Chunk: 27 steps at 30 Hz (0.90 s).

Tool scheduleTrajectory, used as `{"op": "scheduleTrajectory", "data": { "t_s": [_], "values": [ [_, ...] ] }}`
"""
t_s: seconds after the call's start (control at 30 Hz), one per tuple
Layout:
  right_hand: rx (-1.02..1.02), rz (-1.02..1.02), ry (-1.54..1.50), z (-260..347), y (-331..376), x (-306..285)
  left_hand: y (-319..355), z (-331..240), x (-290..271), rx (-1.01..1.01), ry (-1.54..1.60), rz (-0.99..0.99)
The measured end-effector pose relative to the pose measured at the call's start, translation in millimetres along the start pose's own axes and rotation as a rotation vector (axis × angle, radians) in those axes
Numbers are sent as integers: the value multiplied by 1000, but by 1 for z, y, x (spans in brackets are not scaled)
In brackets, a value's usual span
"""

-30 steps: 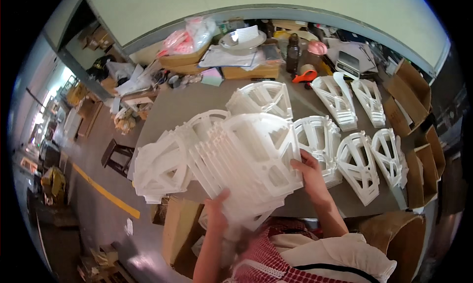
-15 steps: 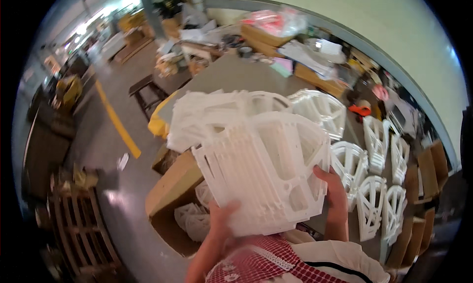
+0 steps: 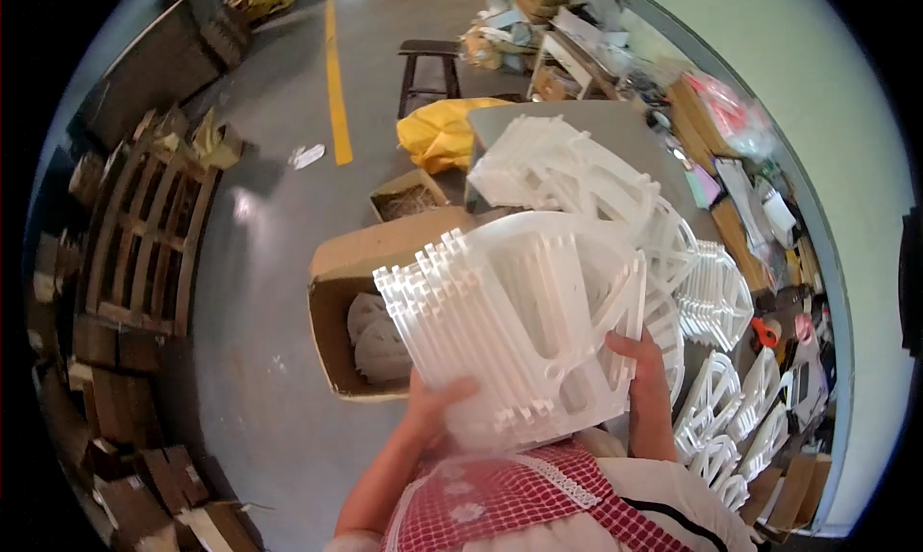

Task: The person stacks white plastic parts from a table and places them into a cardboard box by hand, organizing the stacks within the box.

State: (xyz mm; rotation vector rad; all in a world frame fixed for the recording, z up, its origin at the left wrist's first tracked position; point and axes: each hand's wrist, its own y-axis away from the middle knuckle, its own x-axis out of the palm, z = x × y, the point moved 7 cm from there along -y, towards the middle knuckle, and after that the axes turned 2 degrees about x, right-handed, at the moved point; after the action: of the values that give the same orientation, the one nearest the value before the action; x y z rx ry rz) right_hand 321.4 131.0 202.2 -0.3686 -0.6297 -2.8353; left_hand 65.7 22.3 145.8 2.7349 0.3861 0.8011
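Holding a stack of white fan-shaped plastic panels (image 3: pixel 500 350), the left hand (image 3: pixel 435 406) and right hand (image 3: pixel 642 356) clasp opposite sides, an open brown cardboard box (image 3: pixel 385 247) left of the grip

The white stack (image 3: pixel 510 340) hides most fingers of both hands (image 3: pixel 440 406) (image 3: pixel 644 358); it covers part of the carton (image 3: pixel 385 244).

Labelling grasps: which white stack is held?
The raised stack between left hand and right hand; other white parts sit on the table or in the open carton.
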Motion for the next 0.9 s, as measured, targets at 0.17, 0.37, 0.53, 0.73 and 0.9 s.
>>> {"op": "scheduleTrajectory", "data": {
  "t_s": [0.17,0.37,0.53,0.73,0.9],
  "values": [
    [20,-83,-11,6,-32,48,6,-15,-32,38,231,-103],
    [117,-15,73,-13,-55,125,12,-26,-95,43,294,-114],
    [218,-36,85,-49,-49,134,9,-27,-118,24,374,-15],
    [334,191,95,-81,-63,120,-13,0,-132,51,432,58],
    [303,176,-4,-83,-86,100,-25,-2,-120,25,521,72]
  ]
}}
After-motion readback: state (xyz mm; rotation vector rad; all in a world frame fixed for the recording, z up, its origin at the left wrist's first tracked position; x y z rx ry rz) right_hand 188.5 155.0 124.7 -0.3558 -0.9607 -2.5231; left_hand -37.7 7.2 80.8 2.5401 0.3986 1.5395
